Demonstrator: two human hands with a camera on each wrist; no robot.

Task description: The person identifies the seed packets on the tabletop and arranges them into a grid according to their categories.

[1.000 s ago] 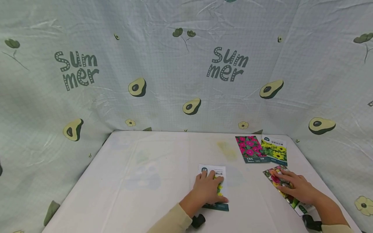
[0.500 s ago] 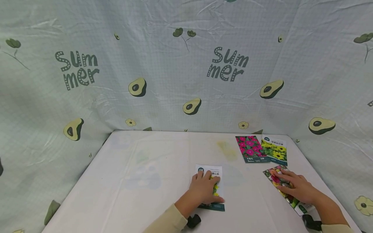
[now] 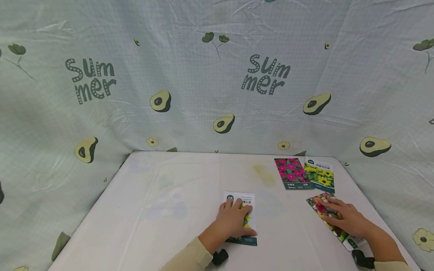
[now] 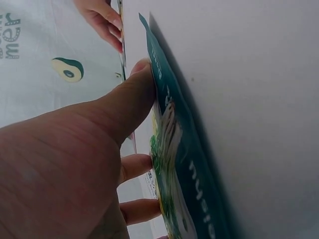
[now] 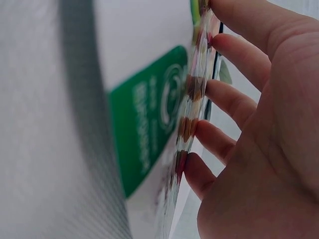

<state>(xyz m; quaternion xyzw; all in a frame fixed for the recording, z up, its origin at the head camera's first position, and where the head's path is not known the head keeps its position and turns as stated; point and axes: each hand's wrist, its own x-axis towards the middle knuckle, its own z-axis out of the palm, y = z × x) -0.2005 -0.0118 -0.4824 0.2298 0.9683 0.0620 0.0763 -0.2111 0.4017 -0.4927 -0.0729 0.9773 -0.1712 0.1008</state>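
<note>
My left hand (image 3: 232, 218) rests spread on a white seed packet (image 3: 251, 221) with yellow flowers and a dark teal bottom band, lying near the table's front middle. In the left wrist view its thumb and fingertips press on the face of this packet (image 4: 172, 149); the palm side hides part of it. My right hand (image 3: 349, 219) lies with fingers stretched over a colourful flower seed packet (image 3: 318, 207), set slantwise at the right. In the right wrist view several fingertips touch the printed face of that packet (image 5: 149, 109), near its green label.
Behind the right hand, a pink-flower packet (image 3: 290, 173) overlaps a yellow-flower packet (image 3: 320, 177) near the far right corner. The white table (image 3: 162, 210) meets a hanging avocado-print sheet (image 3: 190, 75) at its back edge. Black wrist devices sit under both wrists.
The left hand has slid its yellow-flower packet a short way to the left along the table. The right hand and its packet have stayed where they were.
</note>
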